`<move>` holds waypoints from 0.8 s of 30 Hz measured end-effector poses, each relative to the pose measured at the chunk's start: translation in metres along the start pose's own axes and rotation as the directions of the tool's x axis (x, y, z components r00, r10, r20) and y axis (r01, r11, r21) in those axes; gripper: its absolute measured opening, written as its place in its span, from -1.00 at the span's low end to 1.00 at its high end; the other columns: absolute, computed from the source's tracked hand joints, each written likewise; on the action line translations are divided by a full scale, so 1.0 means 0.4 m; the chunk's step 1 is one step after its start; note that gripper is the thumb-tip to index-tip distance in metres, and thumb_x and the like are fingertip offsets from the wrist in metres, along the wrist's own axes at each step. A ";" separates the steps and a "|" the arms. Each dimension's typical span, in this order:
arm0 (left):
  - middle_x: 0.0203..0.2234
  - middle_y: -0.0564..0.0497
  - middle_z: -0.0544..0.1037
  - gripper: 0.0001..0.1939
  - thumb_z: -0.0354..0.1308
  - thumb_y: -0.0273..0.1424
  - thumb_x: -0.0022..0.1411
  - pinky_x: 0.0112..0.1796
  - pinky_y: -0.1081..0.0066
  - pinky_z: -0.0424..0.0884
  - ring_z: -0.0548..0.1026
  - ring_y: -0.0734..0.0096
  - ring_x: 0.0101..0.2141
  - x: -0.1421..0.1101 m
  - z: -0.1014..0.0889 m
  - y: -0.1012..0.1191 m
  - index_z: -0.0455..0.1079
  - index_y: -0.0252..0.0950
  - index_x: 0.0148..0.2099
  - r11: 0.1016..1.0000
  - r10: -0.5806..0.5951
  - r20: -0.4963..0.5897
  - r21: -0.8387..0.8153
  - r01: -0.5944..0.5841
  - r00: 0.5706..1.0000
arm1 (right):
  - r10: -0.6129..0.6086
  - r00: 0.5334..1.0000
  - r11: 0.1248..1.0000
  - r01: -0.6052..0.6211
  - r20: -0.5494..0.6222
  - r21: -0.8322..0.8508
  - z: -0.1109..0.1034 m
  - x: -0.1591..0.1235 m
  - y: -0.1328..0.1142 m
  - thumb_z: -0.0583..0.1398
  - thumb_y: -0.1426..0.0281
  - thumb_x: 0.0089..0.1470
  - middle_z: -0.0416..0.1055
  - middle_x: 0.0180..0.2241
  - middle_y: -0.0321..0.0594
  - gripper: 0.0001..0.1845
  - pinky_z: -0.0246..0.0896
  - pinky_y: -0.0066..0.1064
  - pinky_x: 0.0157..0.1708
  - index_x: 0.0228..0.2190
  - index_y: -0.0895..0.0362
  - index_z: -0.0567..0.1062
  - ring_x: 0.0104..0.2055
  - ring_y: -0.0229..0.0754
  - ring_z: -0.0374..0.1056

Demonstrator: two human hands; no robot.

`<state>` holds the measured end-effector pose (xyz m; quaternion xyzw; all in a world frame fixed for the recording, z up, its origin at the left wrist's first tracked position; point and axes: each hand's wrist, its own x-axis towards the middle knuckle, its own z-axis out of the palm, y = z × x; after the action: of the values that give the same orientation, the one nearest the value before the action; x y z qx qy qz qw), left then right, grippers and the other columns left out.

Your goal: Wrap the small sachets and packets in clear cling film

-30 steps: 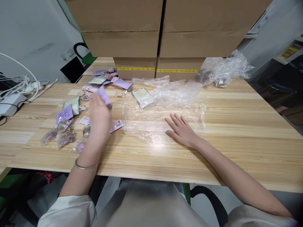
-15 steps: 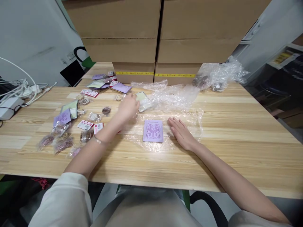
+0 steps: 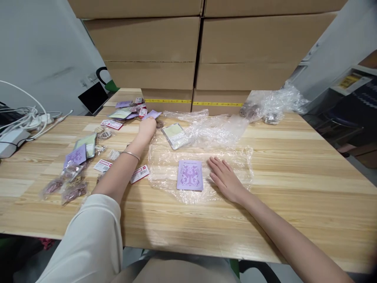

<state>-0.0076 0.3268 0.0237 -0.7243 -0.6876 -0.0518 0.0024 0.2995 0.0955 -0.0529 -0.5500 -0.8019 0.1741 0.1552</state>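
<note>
Left hand (image 3: 147,129) up at a purple packet (image 3: 152,114), right hand (image 3: 225,179) flat on clear film (image 3: 161,165).
From here I see the left hand bent over, upper left of centre, against the packet's near side; its fingertips are hidden, so I can't tell whether they're pinching it. The right hand lies palm down, fingers extended and slightly apart, on the film's right part, just beside a purple patterned card (image 3: 190,175) lying flat at centre. Small wrapped pieces (image 3: 74,191) crowd the left, under and around that forearm; cardboard boxes (image 3: 167,74) wall off the far side. Crumpled plastic (image 3: 218,129) sits beyond the film, while wood tabletop (image 3: 300,177) stretches right of the right hand to the slanting edge, and toward the near edge below.
</note>
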 end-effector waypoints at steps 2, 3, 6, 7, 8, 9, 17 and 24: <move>0.06 -0.58 0.43 -0.47 -0.33 -0.64 0.32 0.05 0.07 0.36 0.42 -0.09 0.13 -0.054 -0.024 0.023 0.16 -0.75 0.25 1.000 0.016 -0.087 0.029 -0.013 0.996 | 0.010 1.000 0.999 -0.009 -0.002 0.046 0.000 0.000 -0.005 -0.21 0.05 0.36 -0.03 0.39 -0.08 -0.29 -0.35 0.05 0.40 0.35 0.18 0.09 0.45 -0.04 -0.23; 0.11 -0.57 0.39 -0.44 -0.36 -0.65 0.32 0.06 0.09 0.36 0.39 -0.06 0.16 -0.094 -0.032 0.039 0.09 -0.74 0.29 0.998 0.043 -0.143 0.047 -0.036 0.989 | 0.022 1.000 0.996 -0.022 -0.005 0.087 0.000 0.000 -0.007 -0.20 0.04 0.36 -0.02 0.39 -0.07 -0.29 -0.36 0.05 0.40 0.35 0.17 0.10 0.45 -0.04 -0.22; 0.26 -0.52 0.23 -0.42 -0.27 -0.61 0.34 0.12 0.13 0.35 0.26 -0.02 0.27 -0.260 -0.026 0.096 -0.01 -0.70 0.37 0.942 0.333 -0.282 0.143 -0.304 0.900 | 0.140 0.987 0.952 -0.112 -0.080 0.283 -0.007 0.004 -0.007 -0.19 0.03 0.35 0.05 0.36 -0.02 -0.29 -0.26 0.06 0.38 0.33 0.16 0.14 0.43 -0.01 -0.12; 0.27 -0.51 0.23 -0.43 -0.24 -0.60 0.34 0.13 0.12 0.35 0.26 -0.02 0.27 -0.322 -0.011 0.115 0.02 -0.69 0.36 0.858 0.513 -0.289 0.203 -0.472 0.808 | 0.204 0.971 0.923 -0.148 -0.126 0.356 -0.014 0.006 -0.004 -0.18 0.03 0.35 0.08 0.35 -0.02 -0.31 -0.19 0.07 0.36 0.32 0.14 0.16 0.41 0.00 -0.06; 0.25 -0.48 0.28 -0.43 -0.23 -0.62 0.33 0.14 0.12 0.34 0.29 0.01 0.26 -0.381 0.009 0.132 0.07 -0.66 0.35 0.751 0.660 -0.268 0.250 -0.611 0.702 | 0.271 0.946 0.892 -0.177 -0.178 0.416 -0.025 0.007 0.001 -0.17 0.04 0.35 0.13 0.33 -0.02 -0.34 -0.11 0.09 0.33 0.30 0.11 0.20 0.38 0.02 0.01; 0.19 -0.46 0.36 -0.46 -0.21 -0.64 0.32 0.14 0.12 0.35 0.35 0.03 0.22 -0.434 0.031 0.147 0.15 -0.65 0.32 0.637 0.771 -0.219 0.279 -0.718 0.599 | 0.327 0.915 0.869 -0.194 -0.235 0.456 -0.040 0.008 0.007 -0.15 0.06 0.35 0.18 0.31 -0.03 -0.38 -0.03 0.11 0.30 0.27 0.07 0.24 0.35 0.04 0.08; 0.14 -0.25 0.46 -0.54 -0.06 -0.29 0.42 0.11 0.14 0.34 0.43 0.10 0.12 -0.525 0.025 0.102 0.30 -0.39 0.25 0.624 0.781 -0.019 0.021 -0.781 0.624 | 0.106 0.971 0.994 -0.112 -0.214 -0.018 -0.197 -0.088 0.028 0.08 0.16 0.20 0.39 0.08 0.01 -0.54 0.25 0.05 0.08 0.05 0.09 0.41 0.12 0.14 0.34; 0.20 -0.28 0.35 -0.44 0.01 -0.53 0.22 0.07 -0.03 0.33 0.34 -0.09 0.17 -0.506 -0.009 -0.114 0.33 -0.23 0.26 0.823 0.567 -0.004 0.051 -0.566 0.824 | 0.179 0.947 0.850 -0.286 -0.268 -0.443 -0.195 -0.196 0.157 0.02 0.37 0.19 0.32 0.17 0.19 -0.43 0.33 0.11 -0.09 0.22 0.15 0.28 0.06 0.27 0.37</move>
<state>-0.0631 0.1276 0.0083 -0.8948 -0.4429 -0.0394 0.0413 0.4131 0.0517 -0.0161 -0.6801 -0.7253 -0.0720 0.0793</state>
